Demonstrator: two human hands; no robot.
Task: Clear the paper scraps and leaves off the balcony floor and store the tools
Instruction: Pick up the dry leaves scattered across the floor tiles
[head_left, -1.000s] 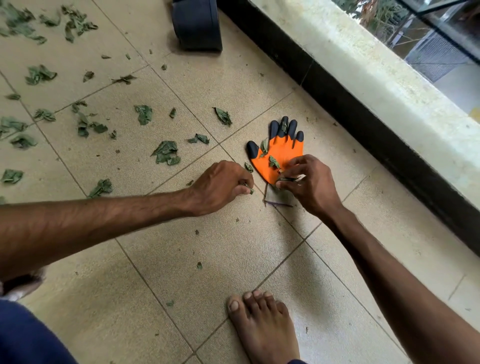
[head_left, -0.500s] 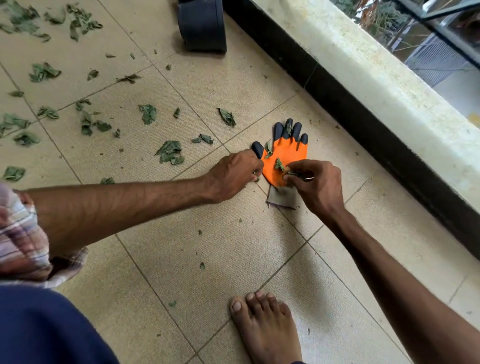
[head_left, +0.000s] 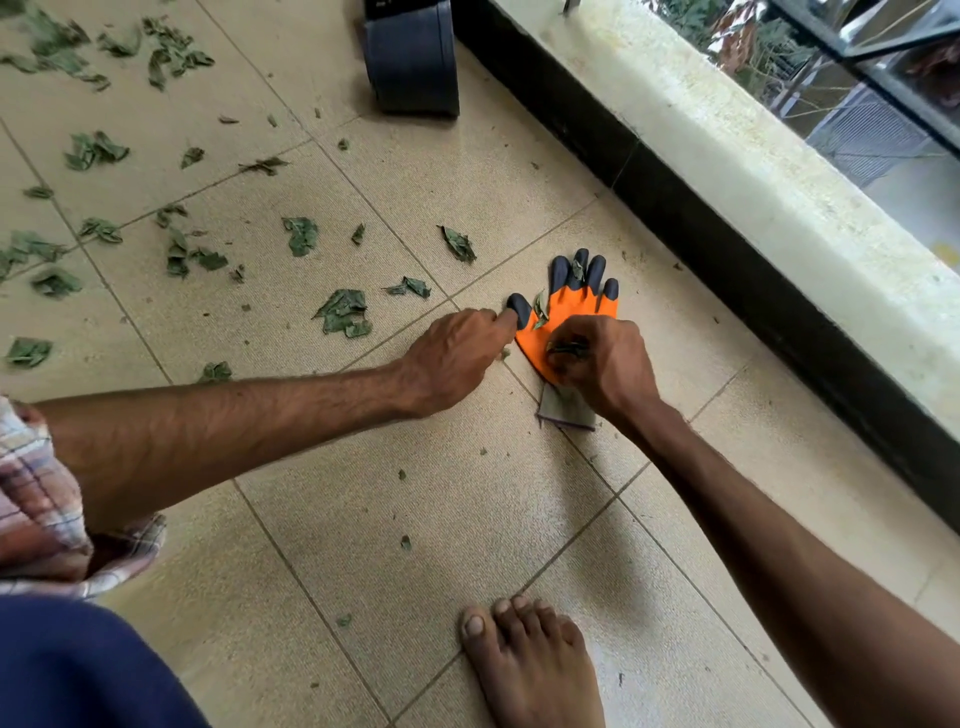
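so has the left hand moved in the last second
Yes. The left hand moved forward, up to the black thumb tip of the orange glove, which has not shifted.

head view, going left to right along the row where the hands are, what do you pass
plaid sleeve → leaf clump → left hand → right hand, pinching leaf bits over the orange glove → black wall base → pale ledge

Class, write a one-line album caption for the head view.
Right hand pinches leaf bits over an orange glove on the tiled floor, left hand beside it, leaves scattered.
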